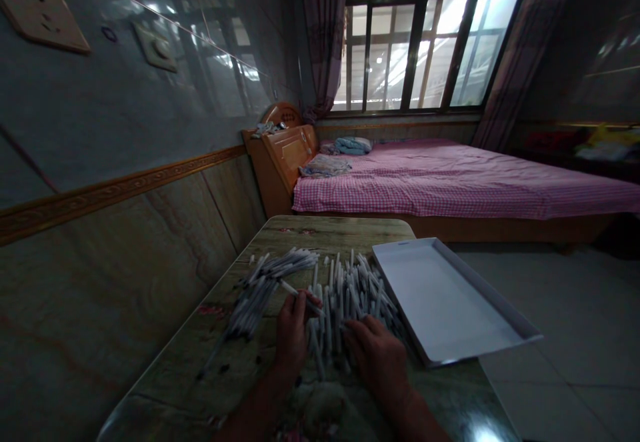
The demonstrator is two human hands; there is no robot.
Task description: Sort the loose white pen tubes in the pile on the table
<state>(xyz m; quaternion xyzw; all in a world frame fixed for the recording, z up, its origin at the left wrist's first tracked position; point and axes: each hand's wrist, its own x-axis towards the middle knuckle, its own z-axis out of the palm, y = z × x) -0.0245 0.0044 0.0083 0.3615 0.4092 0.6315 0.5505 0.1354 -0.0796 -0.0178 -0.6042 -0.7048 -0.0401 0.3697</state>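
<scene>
The sticks (253, 302) are greyish white; the surface (173, 389) is marbled green, red-blotched near its left edge; the tray (453, 302) along its right edge is white, the bedspread (400, 189) pink-checked.

A pink checked bedsheet (450, 175) covers a wooden bed (440, 227) below a dark-framed window (387, 62) between patterned curtains (324, 29); wall socket (43, 14) upper left.

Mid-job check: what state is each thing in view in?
Left hand: closed on a stick
Right hand: fingertips at right pile, grip unclear
Left pile: sticks bunched, partly crossing
Right pile: sticks loosely spread
Tray: lidless, open side up
Curtains: drawn aside
Sheet: spread, creased
Socket: nothing plugged in
Window: cannot tell whether shut
</scene>
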